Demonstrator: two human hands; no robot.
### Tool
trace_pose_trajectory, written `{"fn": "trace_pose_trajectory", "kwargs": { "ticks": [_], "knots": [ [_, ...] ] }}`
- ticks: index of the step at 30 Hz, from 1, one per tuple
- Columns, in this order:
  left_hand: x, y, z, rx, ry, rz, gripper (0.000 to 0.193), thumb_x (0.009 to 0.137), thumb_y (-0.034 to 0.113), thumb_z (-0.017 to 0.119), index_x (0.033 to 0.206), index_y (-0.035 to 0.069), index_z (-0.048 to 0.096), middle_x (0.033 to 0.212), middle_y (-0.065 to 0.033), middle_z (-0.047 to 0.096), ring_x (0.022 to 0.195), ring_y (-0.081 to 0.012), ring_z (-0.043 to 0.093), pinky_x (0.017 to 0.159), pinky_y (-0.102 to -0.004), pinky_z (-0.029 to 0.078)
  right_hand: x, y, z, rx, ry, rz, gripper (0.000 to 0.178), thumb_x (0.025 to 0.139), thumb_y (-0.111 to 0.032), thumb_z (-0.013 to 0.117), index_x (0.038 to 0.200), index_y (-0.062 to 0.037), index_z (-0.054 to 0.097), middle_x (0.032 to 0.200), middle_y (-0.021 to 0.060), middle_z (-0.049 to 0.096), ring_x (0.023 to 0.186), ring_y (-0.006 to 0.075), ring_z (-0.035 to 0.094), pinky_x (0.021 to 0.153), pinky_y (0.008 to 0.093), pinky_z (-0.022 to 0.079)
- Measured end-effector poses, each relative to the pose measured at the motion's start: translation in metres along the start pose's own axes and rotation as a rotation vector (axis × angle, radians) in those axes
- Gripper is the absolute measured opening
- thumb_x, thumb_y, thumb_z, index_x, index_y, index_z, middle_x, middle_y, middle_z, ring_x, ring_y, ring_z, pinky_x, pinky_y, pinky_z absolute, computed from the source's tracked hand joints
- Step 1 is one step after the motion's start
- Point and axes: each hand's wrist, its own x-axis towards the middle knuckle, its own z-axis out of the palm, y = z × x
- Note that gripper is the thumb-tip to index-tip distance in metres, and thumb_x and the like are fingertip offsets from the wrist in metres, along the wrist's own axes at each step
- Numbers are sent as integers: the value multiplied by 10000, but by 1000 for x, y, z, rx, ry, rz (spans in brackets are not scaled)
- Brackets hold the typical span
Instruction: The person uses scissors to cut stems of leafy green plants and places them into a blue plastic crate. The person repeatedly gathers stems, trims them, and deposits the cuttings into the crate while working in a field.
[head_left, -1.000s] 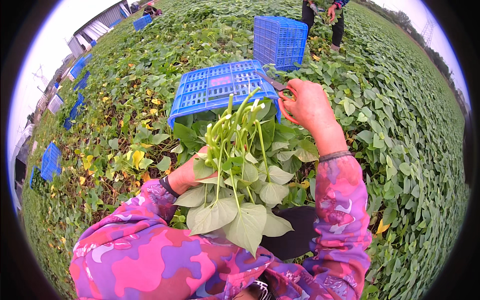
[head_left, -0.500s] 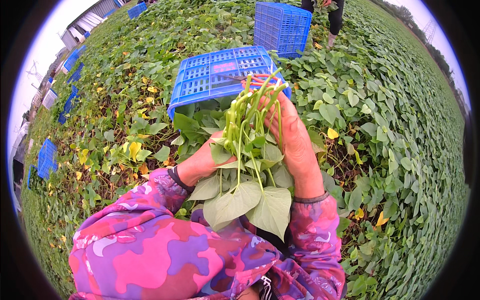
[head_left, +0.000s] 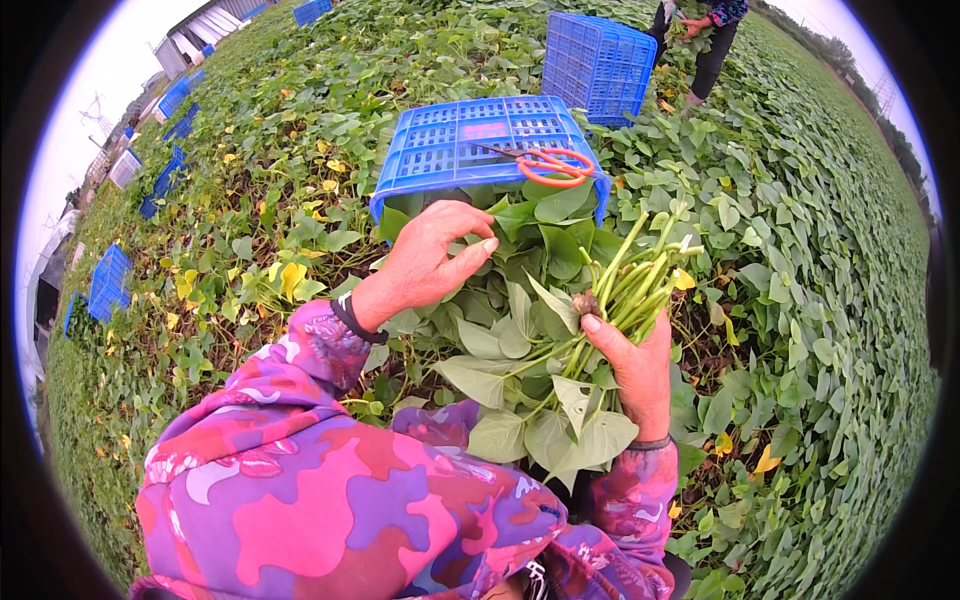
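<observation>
The leafy bunch [head_left: 575, 400] has shifted from between both hands to the right hand alone, leaving the left free of it. Green vines [head_left: 800, 300] fill the field. Ahead, a blue crate [head_left: 440, 182] lies tipped, leaves at its near opening. The bunch is nearer the wearer, cut stems pointing up and right. The right hand [head_left: 640, 370] is closed around the stems; the left hand [head_left: 425, 262], loosely curled, thumb apart, is by the crate's leaves. Orange-handled scissors [head_left: 530, 160] rest on the crate, now out of both hands.
</observation>
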Motion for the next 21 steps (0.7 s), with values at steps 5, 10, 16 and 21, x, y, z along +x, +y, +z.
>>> {"fn": "trace_pose_trajectory", "kwargs": {
  "ticks": [5,10,16,21],
  "knots": [
    [17,-49,42,717,-56,-2,795,848,632,546,1468,172,356,1509,-175,304,1366,-456,245,1072,-630,230,11,6,18,179,-345,355,527,818,-61,702,1287,-10,467,1113,96,643,1005,190,649,898,321,505],
    [24,-105,88,389,-412,-237,842,753,495,648,1492,258,321,1580,-132,162,1398,-550,19,1039,-769,97,44,47,40,310,-506,565,605,783,-93,714,1326,-25,455,1060,50,630,969,161,630,858,294,493],
    [-20,-157,145,-395,-267,-519,645,813,368,646,1370,94,468,1449,-188,380,1383,-441,222,1078,-570,273,97,85,50,307,-626,705,451,789,-81,704,1214,-16,569,1043,64,659,981,155,634,873,293,489],
    [-43,-148,126,104,-656,-382,615,808,356,648,1339,91,486,1422,-190,405,1350,-433,262,1060,-559,295,151,108,86,332,-669,737,326,821,-132,700,1107,10,633,948,62,680,778,151,668,721,279,547]
  ]
}}
